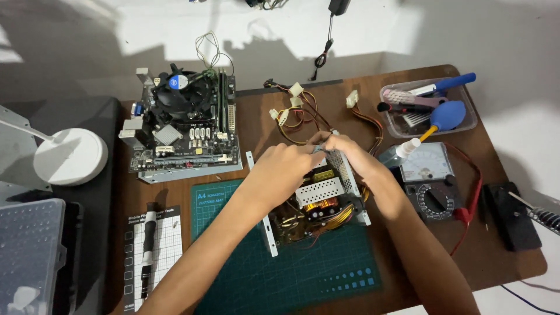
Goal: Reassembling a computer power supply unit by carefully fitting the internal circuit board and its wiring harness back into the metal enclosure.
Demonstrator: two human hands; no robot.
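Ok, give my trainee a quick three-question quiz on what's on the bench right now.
1. True or false: both hands meet at the far top edge of the opened power supply.
2. What lies under the power supply: A) green cutting mat, B) white lamp base, C) clear plastic tray?
3. Which instrument sits to the right of the right hand, with a red lead?

Key: 1 true, the left hand and right hand both touch it. 2 A. 3 the analog multimeter.
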